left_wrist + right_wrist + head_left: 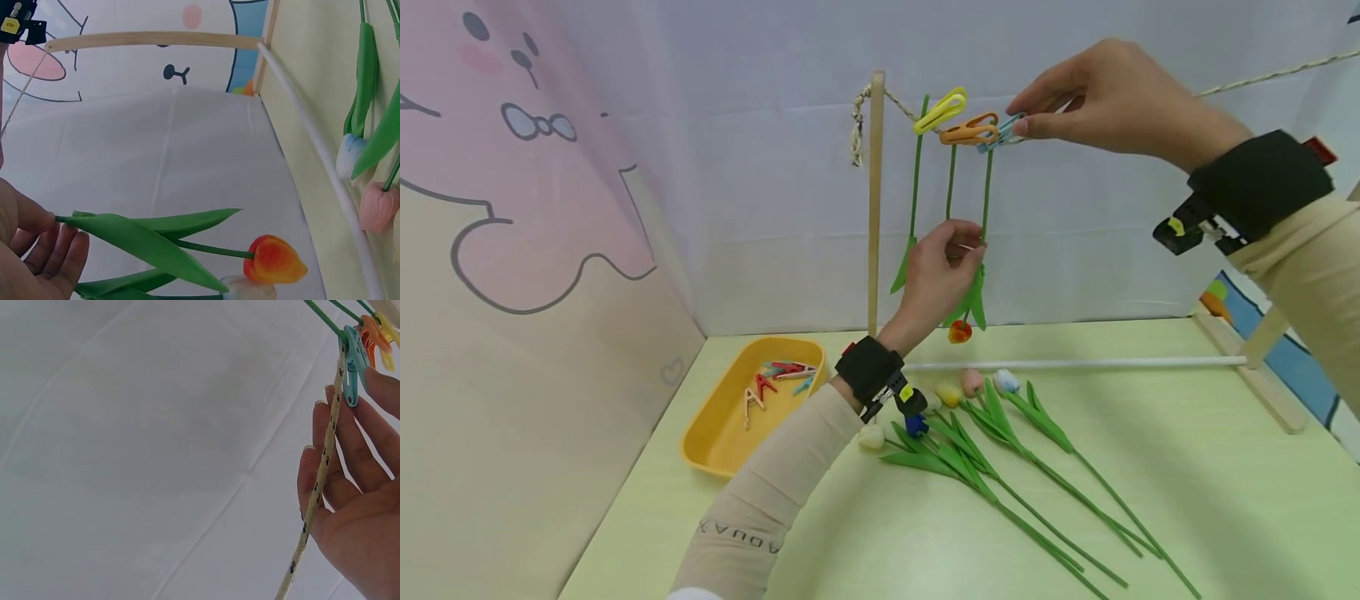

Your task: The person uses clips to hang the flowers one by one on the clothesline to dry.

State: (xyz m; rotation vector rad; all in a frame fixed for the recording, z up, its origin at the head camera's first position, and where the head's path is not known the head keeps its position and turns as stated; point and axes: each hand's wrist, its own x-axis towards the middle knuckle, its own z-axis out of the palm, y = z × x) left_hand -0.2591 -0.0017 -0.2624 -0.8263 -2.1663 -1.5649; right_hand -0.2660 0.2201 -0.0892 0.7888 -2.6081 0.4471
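Note:
My right hand (1116,104) pinches a light blue clothespin (355,359) at the rope (320,481). The clothespin sits at the top end of a hanging green stem. Lower down, my left hand (942,271) holds that stem between thumb and fingers, just above the leaves. An orange-red tulip (274,259) hangs head down from it. To the left, an orange clothespin (970,131) and a yellow clothespin (942,111) clip two more stems to the rope. Behind my left hand these flowers are largely hidden; a pale bloom (250,289) shows in the left wrist view.
A yellow basin (715,446) with several clothespins (763,385) stands at left on the table (850,533). Several tulips (992,467) lie below my hands. A wooden post (875,208) carries the rope, and a white rod (1075,363) runs along the back.

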